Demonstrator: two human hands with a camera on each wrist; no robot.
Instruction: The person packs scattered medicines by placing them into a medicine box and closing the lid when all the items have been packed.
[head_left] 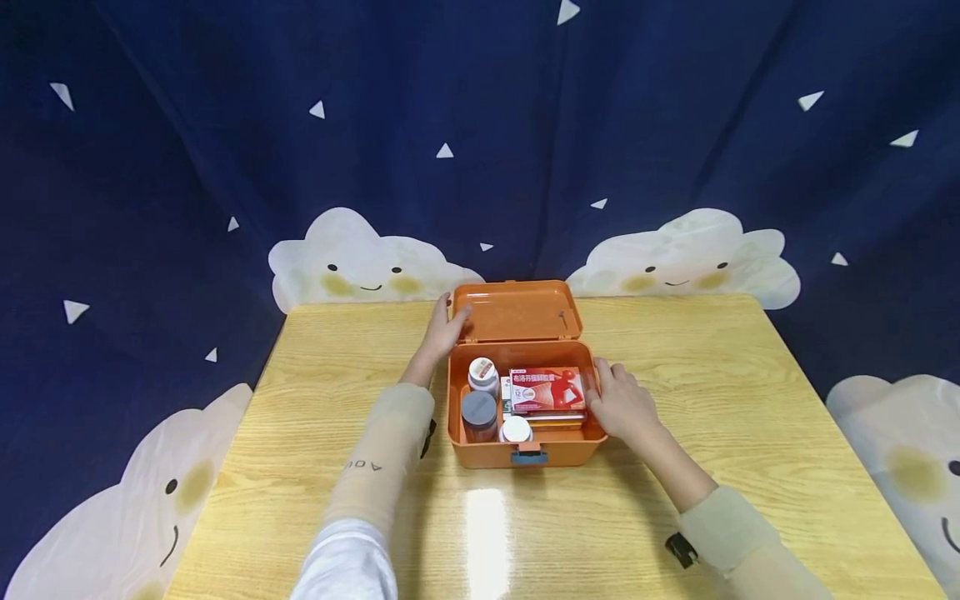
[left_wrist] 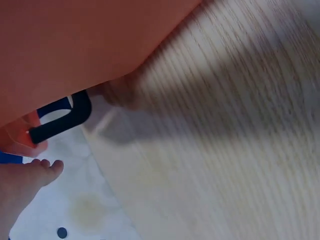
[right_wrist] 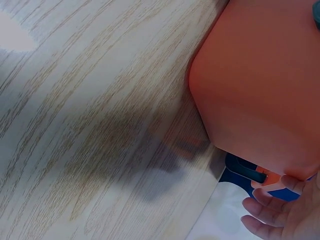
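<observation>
An orange medicine box [head_left: 564, 455] stands on the table with its lid [head_left: 517, 312] swung back. Inside, at the left, are a white bottle [head_left: 483, 377], a grey-capped bottle [head_left: 478, 412] and a white-capped one [head_left: 516, 429]. On the right a red ibuprofen carton [head_left: 546, 389] lies on top of other cartons. My left hand [head_left: 441, 333] is beside the lid's left edge, fingers extended and thumb overlapping the lid. My right hand [head_left: 624, 403] holds the right rim, thumb reaching inside; its other fingers [right_wrist: 267, 215] spread loosely outside the wall.
The wooden table [head_left: 330, 417] extends to both sides and in front of the box. A blue-grey latch [head_left: 528, 457] is on the box's front. A dark blue curtain [head_left: 517, 100] with smiling clouds hangs directly behind the table. A dark handle [left_wrist: 65, 120] shows at the lid.
</observation>
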